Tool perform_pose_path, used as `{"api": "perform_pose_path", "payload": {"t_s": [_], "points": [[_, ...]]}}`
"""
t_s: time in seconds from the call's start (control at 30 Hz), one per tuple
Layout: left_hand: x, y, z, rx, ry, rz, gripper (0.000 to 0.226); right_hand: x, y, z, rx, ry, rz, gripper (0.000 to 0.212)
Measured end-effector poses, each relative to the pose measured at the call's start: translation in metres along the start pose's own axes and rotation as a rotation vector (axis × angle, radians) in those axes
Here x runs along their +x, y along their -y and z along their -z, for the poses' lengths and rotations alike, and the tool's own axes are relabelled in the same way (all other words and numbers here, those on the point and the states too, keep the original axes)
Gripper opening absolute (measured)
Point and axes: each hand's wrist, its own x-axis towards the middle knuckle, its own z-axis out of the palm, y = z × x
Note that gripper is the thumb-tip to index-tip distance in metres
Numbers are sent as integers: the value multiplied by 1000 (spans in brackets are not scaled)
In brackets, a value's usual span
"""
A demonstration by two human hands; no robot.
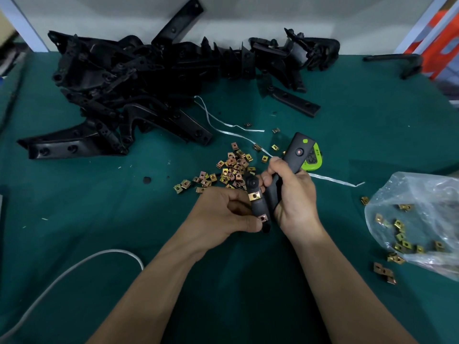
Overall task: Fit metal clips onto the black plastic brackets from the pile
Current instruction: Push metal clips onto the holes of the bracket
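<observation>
Gripping bracket (257,208) in right hand (295,197), long axis pointing away and rightward | pinching clip (263,218) onto near end with left hand (221,212) | next pick: clip heap (233,167) just beyond left hand

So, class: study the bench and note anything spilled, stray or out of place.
Several metal clips lie spilled on the table outside the plastic bag. One black bracket sits far right, apart from the pile.
</observation>
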Motion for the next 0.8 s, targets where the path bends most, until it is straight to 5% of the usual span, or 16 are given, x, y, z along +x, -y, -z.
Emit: {"api": "perform_pose_path", "payload": {"t_s": [0.5,0.67,0.8], "points": [[-4,-7,1,8,-131,-52,28,-7,9,11,222,-71,-9,27],[-2,-5,34,344,-584,-70,34,-10,20,24,265,-97,-59,37],[2,-5,34,499,-768,-145,26,-10,20,23,283,-90,-83,36]]}}
